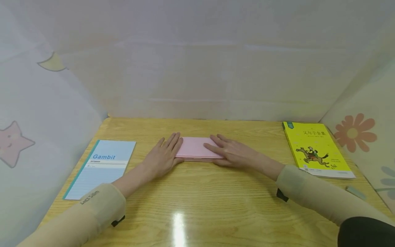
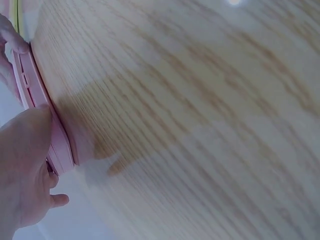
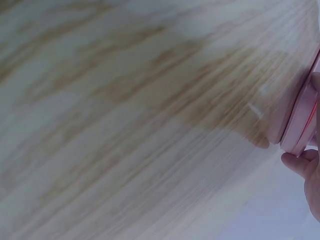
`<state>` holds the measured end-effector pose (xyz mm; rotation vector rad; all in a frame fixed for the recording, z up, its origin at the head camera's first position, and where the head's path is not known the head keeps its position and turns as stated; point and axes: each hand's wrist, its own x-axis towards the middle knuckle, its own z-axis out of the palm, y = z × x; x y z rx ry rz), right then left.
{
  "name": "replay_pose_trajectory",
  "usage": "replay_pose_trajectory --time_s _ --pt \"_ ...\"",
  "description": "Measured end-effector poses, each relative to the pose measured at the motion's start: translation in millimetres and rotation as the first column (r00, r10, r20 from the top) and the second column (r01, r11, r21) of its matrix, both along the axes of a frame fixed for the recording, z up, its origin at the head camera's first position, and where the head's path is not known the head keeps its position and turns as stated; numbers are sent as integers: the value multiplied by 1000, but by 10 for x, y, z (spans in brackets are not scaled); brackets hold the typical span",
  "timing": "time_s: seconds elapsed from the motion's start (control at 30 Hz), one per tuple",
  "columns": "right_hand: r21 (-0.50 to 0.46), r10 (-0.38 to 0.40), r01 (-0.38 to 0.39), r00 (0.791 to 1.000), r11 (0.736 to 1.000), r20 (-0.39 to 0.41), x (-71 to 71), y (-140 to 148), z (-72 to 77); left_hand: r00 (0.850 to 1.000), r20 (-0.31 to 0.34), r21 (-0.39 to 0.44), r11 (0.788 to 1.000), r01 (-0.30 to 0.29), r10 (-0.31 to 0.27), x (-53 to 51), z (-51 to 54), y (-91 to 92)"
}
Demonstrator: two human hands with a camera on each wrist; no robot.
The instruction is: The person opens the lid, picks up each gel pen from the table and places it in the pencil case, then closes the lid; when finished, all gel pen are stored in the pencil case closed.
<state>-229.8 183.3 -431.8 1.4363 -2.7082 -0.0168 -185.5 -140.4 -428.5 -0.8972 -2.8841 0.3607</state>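
Observation:
A flat pink case (image 1: pixel 195 147) lies on the wooden table, its long front side towards me. In the left wrist view, its front (image 2: pixel 44 100) has a seam and a small latch-like part. My left hand (image 1: pixel 165 156) rests against its left end, fingers stretched towards the back and thumb at the front edge. On the right end lies my right hand (image 1: pixel 231 151), one finger extended over the top and the thumb at the front edge. In the right wrist view, the case's corner (image 3: pixel 297 135) shows beside part of that hand. The lid looks down.
A light blue Gambit notebook (image 1: pixel 106 168) lies at the left of the table. At the right is a yellow book (image 1: pixel 318 147) with a horse and rider on its cover, and a small greyish-green object (image 1: pixel 355 192) nearby. White patterned sheeting (image 1: pixel 197 75) surrounds the table.

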Motion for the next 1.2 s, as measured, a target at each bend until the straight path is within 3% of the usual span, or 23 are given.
replay_pose_trajectory --time_s 0.3,0.83,1.03,1.2 --pt "20 29 -28 998 999 -52 4 -33 -29 996 -84 -94 996 12 -20 25 7 -24" --pt "48 19 -16 999 999 -48 23 -24 -25 995 -97 -107 994 10 -21 38 -2 -10" --pt "7 -6 6 1000 1000 -2 22 47 -34 997 -76 -84 996 11 -18 35 -15 7" --pt "-59 -79 82 996 995 45 -5 206 9 1000 14 30 1000 -7 7 18 -4 -16"
